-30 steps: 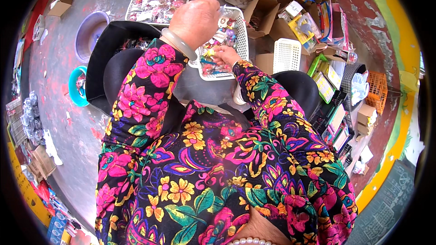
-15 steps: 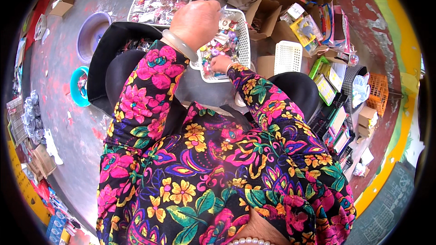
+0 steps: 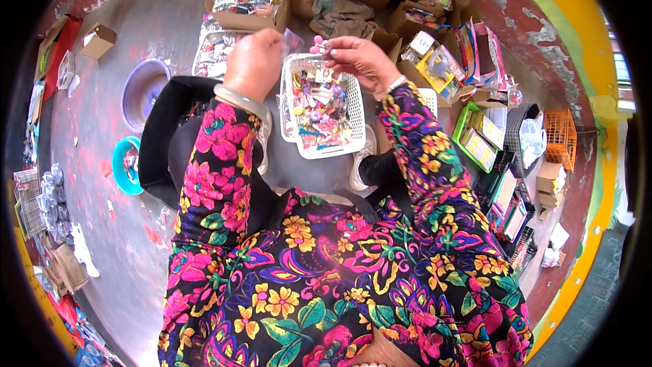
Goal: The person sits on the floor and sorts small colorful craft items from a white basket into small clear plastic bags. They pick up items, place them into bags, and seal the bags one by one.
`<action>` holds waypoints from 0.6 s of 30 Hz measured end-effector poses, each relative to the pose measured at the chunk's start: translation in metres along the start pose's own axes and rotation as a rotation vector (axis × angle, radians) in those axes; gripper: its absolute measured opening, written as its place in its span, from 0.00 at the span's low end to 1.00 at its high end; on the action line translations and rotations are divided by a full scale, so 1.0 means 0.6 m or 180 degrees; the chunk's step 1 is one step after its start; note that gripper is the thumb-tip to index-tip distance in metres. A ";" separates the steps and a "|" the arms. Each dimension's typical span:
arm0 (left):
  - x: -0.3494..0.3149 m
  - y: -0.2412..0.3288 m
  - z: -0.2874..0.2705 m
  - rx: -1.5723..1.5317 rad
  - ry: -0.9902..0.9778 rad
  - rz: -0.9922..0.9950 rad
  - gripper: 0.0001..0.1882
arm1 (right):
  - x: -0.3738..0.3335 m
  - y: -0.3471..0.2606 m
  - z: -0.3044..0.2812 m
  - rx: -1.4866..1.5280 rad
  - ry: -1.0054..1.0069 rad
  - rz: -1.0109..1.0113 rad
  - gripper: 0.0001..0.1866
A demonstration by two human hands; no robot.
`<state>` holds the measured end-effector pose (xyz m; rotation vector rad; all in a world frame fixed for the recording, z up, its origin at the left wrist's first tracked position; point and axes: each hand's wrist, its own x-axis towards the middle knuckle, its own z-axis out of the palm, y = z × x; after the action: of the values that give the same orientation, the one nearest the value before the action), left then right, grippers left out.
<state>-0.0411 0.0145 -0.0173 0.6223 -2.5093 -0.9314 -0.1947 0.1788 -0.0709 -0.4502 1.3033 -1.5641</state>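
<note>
My left hand (image 3: 252, 64), a pale bangle at its wrist, is closed on a small clear plastic bag (image 3: 292, 42) that sticks out to its right. Facing it, my right hand (image 3: 367, 63) pinches a small pink trinket with rounded petals (image 3: 318, 45) between thumb and fingers. The bag and the trinket are a short gap apart. Both hands are above the far end of a white plastic basket (image 3: 331, 153). Small colourful trinkets (image 3: 319, 105) fill that basket, which stands between my feet. Whether the bag holds anything is too small to tell.
A black container (image 3: 155, 156) stands by my left leg, with a purple basin (image 3: 129, 105) and a turquoise tub (image 3: 119, 163) beyond it. Farther off is a cardboard box (image 3: 234, 22) of packed items. Boxes, a green tray (image 3: 465, 137) and an orange crate (image 3: 561, 129) line the right.
My right hand has come up out of the basket with a pink trinket. My left hand has shifted left and lower, uncovering the basket. The head view has tilted slightly.
</note>
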 end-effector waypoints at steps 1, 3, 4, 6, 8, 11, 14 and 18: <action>-0.001 -0.005 0.007 0.0095 -0.0015 0.0105 0.10 | -0.014 -0.031 0.005 -0.0240 0.0246 -0.0053 0.12; -0.009 -0.003 0.016 -0.0046 -0.0058 0.0250 0.09 | -0.050 -0.082 0.024 -0.0462 0.0395 -0.0457 0.10; -0.013 -0.003 0.020 -0.0138 -0.0083 0.0318 0.09 | -0.063 -0.095 0.025 -0.0668 0.0467 -0.0634 0.09; -0.013 0.004 0.027 0.0019 -0.0355 0.0469 0.07 | -0.081 -0.104 0.022 -0.0728 0.0481 -0.0997 0.07; -0.016 0.007 0.034 0.0110 -0.0533 0.0654 0.09 | -0.100 -0.111 0.035 -0.0689 0.0443 -0.1323 0.08; -0.023 0.017 0.039 -0.0216 -0.0524 0.0521 0.08 | -0.096 -0.108 0.064 -0.1107 0.0092 -0.1748 0.08; -0.028 0.028 0.038 -0.0265 -0.0518 0.0386 0.09 | -0.096 -0.101 0.084 -0.0882 -0.0068 -0.1331 0.08; -0.026 0.030 0.044 -0.0488 -0.0415 0.0287 0.09 | -0.084 -0.084 0.075 -0.1190 -0.0091 -0.1238 0.07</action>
<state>-0.0459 0.0484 -0.0271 0.4091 -2.5241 -1.1505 -0.1610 0.1945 0.0047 -1.0068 1.5580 -1.6151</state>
